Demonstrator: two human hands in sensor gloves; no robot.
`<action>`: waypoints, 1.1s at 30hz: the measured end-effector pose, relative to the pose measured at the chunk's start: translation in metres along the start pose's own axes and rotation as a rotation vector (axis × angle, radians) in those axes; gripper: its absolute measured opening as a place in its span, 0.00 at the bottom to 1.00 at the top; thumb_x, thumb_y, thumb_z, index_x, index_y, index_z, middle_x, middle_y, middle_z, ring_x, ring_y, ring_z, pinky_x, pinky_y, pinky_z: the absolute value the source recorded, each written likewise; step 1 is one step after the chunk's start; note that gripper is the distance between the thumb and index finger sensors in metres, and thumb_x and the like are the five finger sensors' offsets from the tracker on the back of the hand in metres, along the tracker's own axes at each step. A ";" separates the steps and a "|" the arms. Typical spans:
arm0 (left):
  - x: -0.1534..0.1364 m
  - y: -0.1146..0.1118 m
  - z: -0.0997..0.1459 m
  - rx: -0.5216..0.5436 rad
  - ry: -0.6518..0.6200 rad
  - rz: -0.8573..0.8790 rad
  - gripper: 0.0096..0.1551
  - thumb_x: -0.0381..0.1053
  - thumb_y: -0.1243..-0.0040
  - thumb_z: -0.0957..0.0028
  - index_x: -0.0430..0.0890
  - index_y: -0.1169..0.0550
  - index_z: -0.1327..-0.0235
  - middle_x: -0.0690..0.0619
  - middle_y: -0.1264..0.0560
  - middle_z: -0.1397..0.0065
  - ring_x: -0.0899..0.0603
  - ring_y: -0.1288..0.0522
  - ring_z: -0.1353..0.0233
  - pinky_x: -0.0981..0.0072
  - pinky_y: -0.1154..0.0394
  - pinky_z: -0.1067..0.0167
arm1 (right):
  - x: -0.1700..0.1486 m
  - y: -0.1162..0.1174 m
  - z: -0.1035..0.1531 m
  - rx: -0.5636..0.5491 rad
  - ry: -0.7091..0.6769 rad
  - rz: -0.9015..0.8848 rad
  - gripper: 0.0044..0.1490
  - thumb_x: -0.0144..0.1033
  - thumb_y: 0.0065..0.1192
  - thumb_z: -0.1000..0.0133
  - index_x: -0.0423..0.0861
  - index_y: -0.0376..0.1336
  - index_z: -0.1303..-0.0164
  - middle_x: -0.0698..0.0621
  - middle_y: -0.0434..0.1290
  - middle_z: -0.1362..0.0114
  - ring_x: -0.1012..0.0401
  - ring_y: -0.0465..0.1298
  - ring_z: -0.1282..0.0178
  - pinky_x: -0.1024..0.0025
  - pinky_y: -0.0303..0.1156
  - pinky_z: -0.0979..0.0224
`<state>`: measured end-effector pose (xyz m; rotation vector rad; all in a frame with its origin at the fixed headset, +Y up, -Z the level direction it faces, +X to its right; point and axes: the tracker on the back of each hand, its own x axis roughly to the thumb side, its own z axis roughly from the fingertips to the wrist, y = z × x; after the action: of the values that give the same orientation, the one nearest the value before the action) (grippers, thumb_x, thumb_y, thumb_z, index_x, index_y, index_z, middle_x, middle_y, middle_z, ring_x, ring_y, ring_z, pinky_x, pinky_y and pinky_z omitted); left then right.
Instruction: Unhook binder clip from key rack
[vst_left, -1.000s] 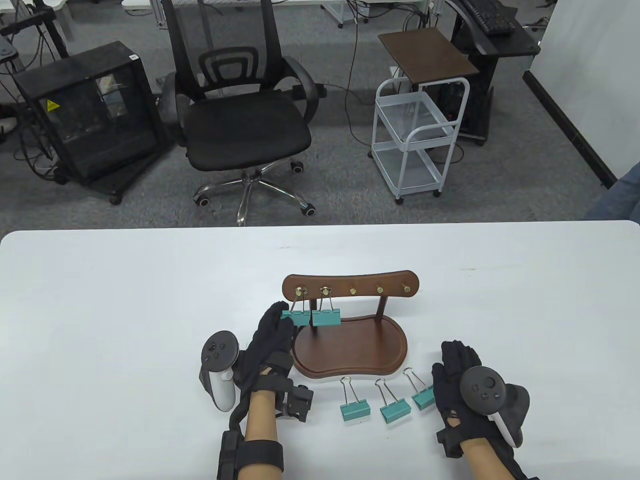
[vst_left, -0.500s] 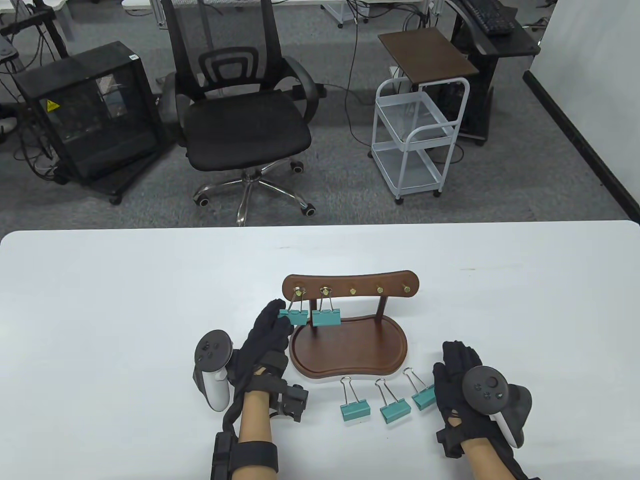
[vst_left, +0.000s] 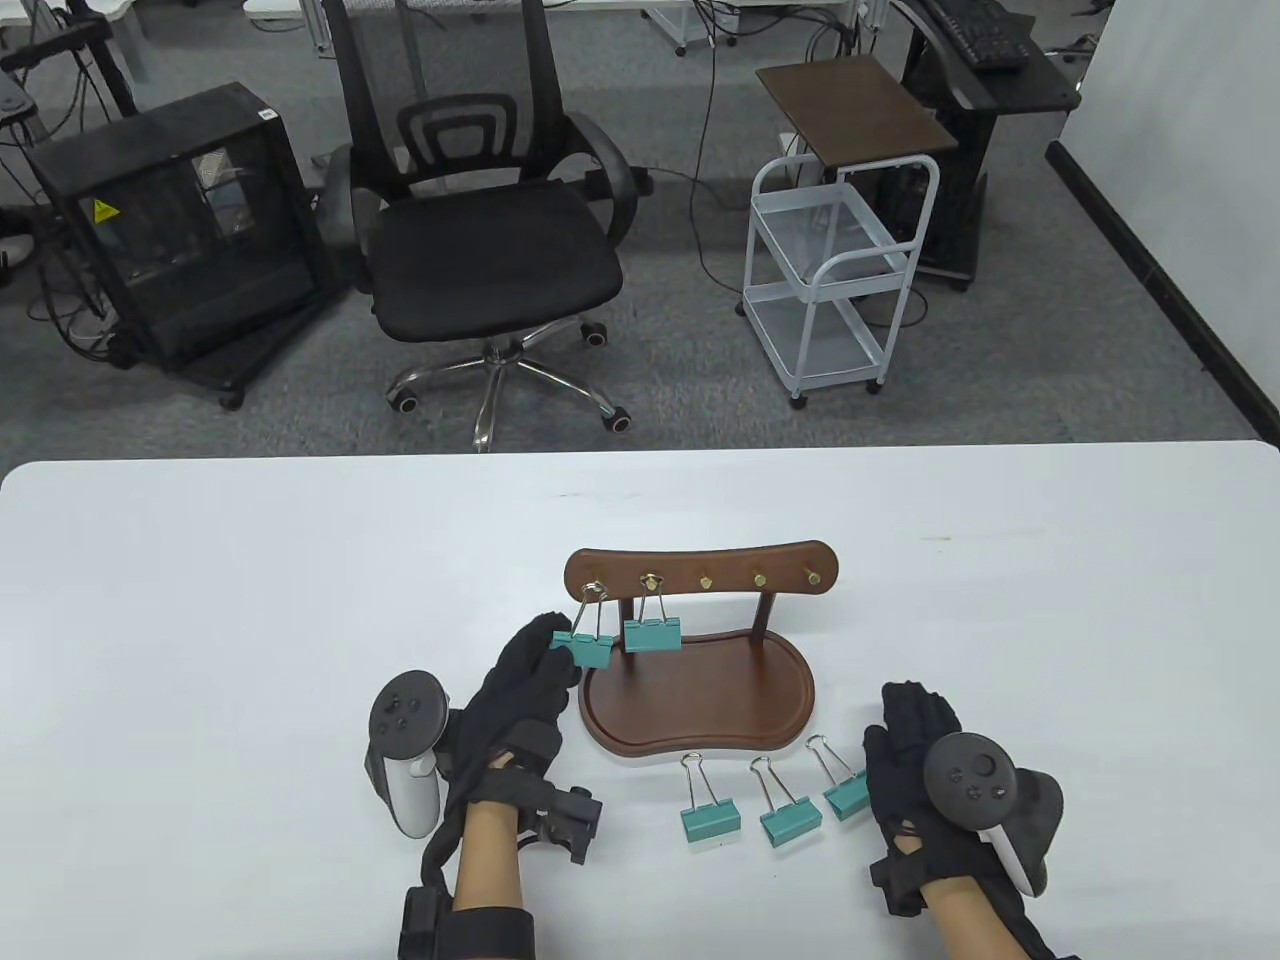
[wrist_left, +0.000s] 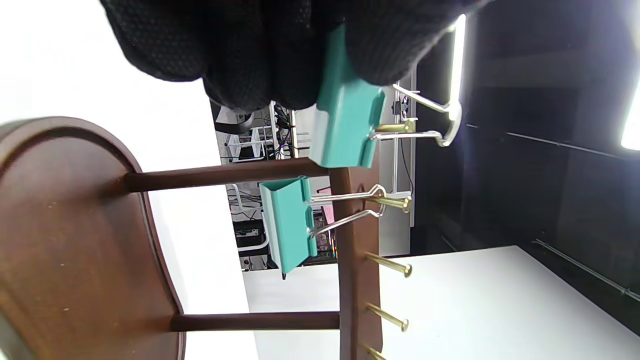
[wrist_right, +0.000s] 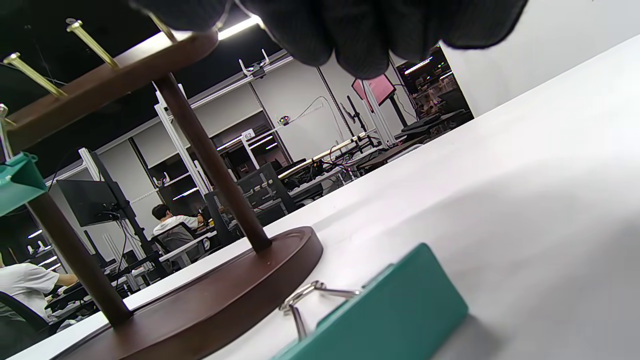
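The brown wooden key rack (vst_left: 700, 568) stands on its base (vst_left: 700, 712) at the table's middle front. My left hand (vst_left: 560, 648) pinches a teal binder clip (vst_left: 584, 649) by its body, just left of the rack. In the left wrist view the clip (wrist_left: 346, 127) is held in my fingertips (wrist_left: 280, 60). Its wire loops (wrist_left: 446, 117) reach past the tip of the leftmost hook (wrist_left: 397, 127). A second teal clip (vst_left: 652, 635) hangs on the second hook (vst_left: 650, 580). My right hand (vst_left: 912, 735) rests flat on the table, empty.
Three teal clips lie on the table in front of the base (vst_left: 710, 820) (vst_left: 790, 822) (vst_left: 848, 795), the last beside my right hand. Three hooks on the rack's right are bare (vst_left: 760, 578). A chair (vst_left: 490, 250) and a white cart (vst_left: 840, 270) stand beyond the far edge.
My left hand has drawn back toward me and to the left with the clip. The clip has tilted, and its wire loops have slid out along the leftmost hook. The right hand has not moved.
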<state>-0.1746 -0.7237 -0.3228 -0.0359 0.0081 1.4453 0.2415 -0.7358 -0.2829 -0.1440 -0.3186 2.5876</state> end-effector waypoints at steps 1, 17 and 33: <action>0.000 0.002 0.003 0.002 -0.009 -0.005 0.31 0.60 0.43 0.42 0.57 0.29 0.23 0.49 0.24 0.28 0.41 0.23 0.31 0.41 0.27 0.34 | 0.000 0.000 0.000 -0.001 -0.001 -0.001 0.38 0.53 0.51 0.52 0.48 0.58 0.34 0.43 0.62 0.25 0.44 0.60 0.26 0.49 0.63 0.30; -0.018 0.021 0.031 -0.033 0.057 -0.265 0.26 0.62 0.40 0.44 0.58 0.22 0.33 0.48 0.20 0.34 0.40 0.20 0.37 0.41 0.24 0.39 | 0.000 0.000 0.001 0.000 0.001 -0.012 0.38 0.53 0.51 0.52 0.48 0.58 0.34 0.43 0.62 0.25 0.44 0.60 0.27 0.49 0.63 0.30; -0.031 0.010 0.029 -0.051 0.327 -0.789 0.25 0.63 0.42 0.43 0.53 0.18 0.39 0.46 0.17 0.42 0.40 0.18 0.45 0.42 0.23 0.47 | -0.001 -0.001 0.001 0.005 0.011 -0.024 0.37 0.53 0.51 0.52 0.48 0.58 0.34 0.43 0.62 0.25 0.44 0.60 0.27 0.49 0.63 0.30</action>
<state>-0.1893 -0.7526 -0.2931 -0.2852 0.2036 0.6383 0.2423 -0.7355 -0.2815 -0.1516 -0.3082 2.5627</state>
